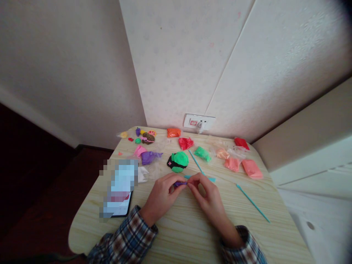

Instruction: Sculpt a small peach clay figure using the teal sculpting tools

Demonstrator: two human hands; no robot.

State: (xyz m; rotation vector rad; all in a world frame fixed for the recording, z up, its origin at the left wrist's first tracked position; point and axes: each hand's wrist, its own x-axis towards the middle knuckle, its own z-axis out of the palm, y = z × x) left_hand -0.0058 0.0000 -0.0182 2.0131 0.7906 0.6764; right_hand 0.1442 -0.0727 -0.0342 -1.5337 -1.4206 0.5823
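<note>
Purple clay (180, 183), its long axis roughly nine to three o'clock, sits pinched in the left hand (162, 190); the right hand (206, 191), at three, pinches its tip.

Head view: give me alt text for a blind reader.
The left hand and right hand hold a small purple piece above a pale wood-grain table. Beyond lie a rounded green-and-black shape and colourful plastic packets; a black-edged phone lies left.

The wood-grain table (187, 234) carries a phone (123, 200) at nine o'clock, orange packet (173, 132) at twelve, red packet (242, 143) at two, turquoise stick (253, 203) at three.
</note>
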